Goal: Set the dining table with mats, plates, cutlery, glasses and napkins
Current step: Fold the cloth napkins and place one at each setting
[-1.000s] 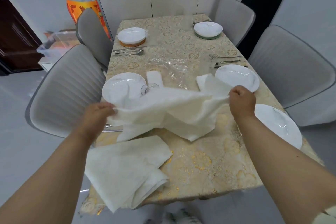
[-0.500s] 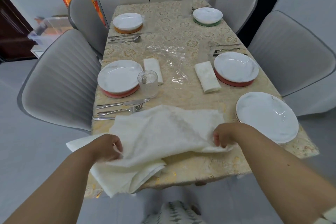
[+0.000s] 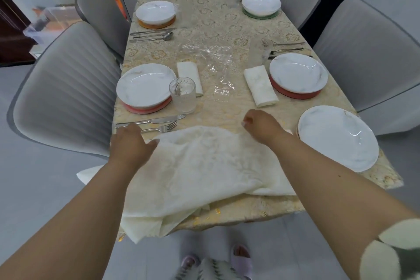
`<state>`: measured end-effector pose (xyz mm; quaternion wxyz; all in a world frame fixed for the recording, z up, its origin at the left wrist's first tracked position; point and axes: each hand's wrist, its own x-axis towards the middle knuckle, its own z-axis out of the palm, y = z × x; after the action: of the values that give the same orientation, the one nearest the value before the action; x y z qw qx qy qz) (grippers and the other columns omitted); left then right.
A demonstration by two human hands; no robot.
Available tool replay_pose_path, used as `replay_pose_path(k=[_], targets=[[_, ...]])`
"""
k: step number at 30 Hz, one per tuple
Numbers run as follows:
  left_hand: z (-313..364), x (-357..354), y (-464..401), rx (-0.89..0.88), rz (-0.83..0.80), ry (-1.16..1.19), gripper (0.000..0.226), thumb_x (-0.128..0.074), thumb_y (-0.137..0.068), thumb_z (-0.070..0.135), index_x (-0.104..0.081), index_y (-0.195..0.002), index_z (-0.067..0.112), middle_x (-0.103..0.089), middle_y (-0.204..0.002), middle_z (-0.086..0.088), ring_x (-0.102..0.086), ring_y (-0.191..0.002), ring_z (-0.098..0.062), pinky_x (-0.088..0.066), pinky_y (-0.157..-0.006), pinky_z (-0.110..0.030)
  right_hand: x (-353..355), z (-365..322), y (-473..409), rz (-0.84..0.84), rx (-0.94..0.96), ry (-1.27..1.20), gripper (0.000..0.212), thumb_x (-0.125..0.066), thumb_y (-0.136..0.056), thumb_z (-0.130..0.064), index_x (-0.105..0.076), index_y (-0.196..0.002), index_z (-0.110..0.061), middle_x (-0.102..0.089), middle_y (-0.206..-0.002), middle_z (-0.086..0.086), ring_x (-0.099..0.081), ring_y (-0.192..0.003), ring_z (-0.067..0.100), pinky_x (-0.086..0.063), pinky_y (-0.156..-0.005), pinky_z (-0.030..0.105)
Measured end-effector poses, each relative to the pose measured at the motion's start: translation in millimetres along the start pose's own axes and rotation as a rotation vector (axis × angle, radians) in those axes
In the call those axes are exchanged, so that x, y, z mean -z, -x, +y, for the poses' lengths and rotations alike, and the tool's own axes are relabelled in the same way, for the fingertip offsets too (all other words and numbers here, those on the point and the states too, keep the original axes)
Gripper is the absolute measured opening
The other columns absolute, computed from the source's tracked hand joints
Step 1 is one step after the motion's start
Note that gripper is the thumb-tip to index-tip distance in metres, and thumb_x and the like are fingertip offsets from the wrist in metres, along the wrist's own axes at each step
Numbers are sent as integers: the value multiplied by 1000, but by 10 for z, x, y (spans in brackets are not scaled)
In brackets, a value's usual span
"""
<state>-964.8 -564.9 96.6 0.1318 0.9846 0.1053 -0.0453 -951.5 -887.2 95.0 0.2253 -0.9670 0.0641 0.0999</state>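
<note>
A large white cloth napkin (image 3: 204,166) lies spread over the near end of the table (image 3: 227,109), its near edge hanging off. My left hand (image 3: 130,143) holds its far left corner, thumb on top of the cloth. At the far right corner my right hand (image 3: 261,125) grips the cloth with curled fingers. Another white napkin (image 3: 87,174) pokes out beneath on the left. A knife and fork (image 3: 156,123) lie just beyond my left hand. A bare marble plate (image 3: 338,138) sits right of my right forearm.
Plates on red mats (image 3: 145,87) (image 3: 297,75) each have a folded napkin (image 3: 189,77) (image 3: 261,85) beside them. A glass (image 3: 182,95) stands by the left one. Bowls on mats (image 3: 155,12) (image 3: 261,5), cutlery (image 3: 152,35) and clear plastic wrap (image 3: 213,59) lie farther off. Grey chairs (image 3: 68,88) flank the table.
The napkin went from held up in the air to lying on the table. Both hands then moved forward from its near edge to its far corners, flattening it.
</note>
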Motion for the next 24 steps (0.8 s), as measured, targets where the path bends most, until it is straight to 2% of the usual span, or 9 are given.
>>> replay_pose_path(k=[2, 4, 9, 12, 15, 17, 20, 22, 24], targets=[[49, -70, -72, 88, -68, 149, 69, -66, -84, 48, -45, -136, 6, -53, -130, -19, -47, -123, -36, -41, -97, -41, -102, -82, -78, -166, -23, -73, 18, -50, -95, -17, -64, -106, -10, -63, -115, 12, -56, -99, 24, -39, -74, 24], [55, -118, -122, 127, -114, 220, 62, -68, -86, 38, -45, -135, 8, -60, -122, -14, -53, -117, -32, -41, -93, -36, -132, -163, -114, -265, -24, -59, 22, -51, -94, -9, -66, -111, -7, -64, -114, 13, -55, -93, 21, -38, -62, 20], [3, -74, -150, 131, -24, 531, 6, -70, -84, 21, -65, -84, 18, -62, -80, 1, -57, -80, -24, -45, -72, -30, -150, -267, -77, -497, -77, -34, 34, -66, -85, -15, -59, -119, -12, -64, -104, 7, -57, -79, 21, -38, -50, 22], [-79, -64, -171, 173, 3, 702, 9, -73, -82, 12, -67, -87, 15, -54, -70, 4, -49, -62, -17, -38, -58, -23, -202, -287, -38, -549, -58, 129, 24, -63, -87, -19, -62, -111, -18, -58, -100, 1, -56, -79, 20, -39, -49, 22], [-163, -38, -217, 150, 30, 722, 24, -76, -77, 5, -66, -95, 19, -55, -79, 5, -52, -73, -19, -43, -65, -29, -122, -286, -73, -546, -67, 294, 15, -57, -91, -18, -65, -102, -15, -58, -89, 3, -53, -76, 18, -36, -51, 18], [-201, -11, -250, 129, 81, 717, 29, -77, -76, 7, -64, -97, 23, -59, -89, 1, -55, -78, -21, -47, -67, -33, 20, -229, -184, -429, -82, 384, 29, -57, -93, -27, -66, -111, -7, -61, -98, 8, -57, -90, 22, -42, -61, 20], [-229, 13, -300, 131, 117, 708, 40, -77, -77, 11, -61, -109, 27, -59, -111, 0, -58, -89, -20, -53, -79, -40, 258, -49, -367, -48, -216, 265, 36, -60, -92, -31, -63, -114, -2, -62, -119, 16, -57, -112, 32, -46, -88, 31], [-228, 24, -335, 149, 109, 713, 45, -74, -78, 9, -59, -117, 26, -57, -119, 3, -56, -94, -18, -53, -83, -41, 380, 27, -411, 260, -209, 154, 27, -59, -92, -19, -62, -109, 2, -63, -113, 20, -58, -108, 36, -46, -85, 34], [-206, 36, -348, 140, 116, 667, 47, -71, -77, 5, -59, -119, 22, -55, -124, -3, -56, -98, -20, -52, -86, -39, 437, 40, -407, 429, -195, 63, 23, -57, -92, -14, -61, -107, 3, -61, -111, 21, -58, -102, 37, -45, -80, 35]])
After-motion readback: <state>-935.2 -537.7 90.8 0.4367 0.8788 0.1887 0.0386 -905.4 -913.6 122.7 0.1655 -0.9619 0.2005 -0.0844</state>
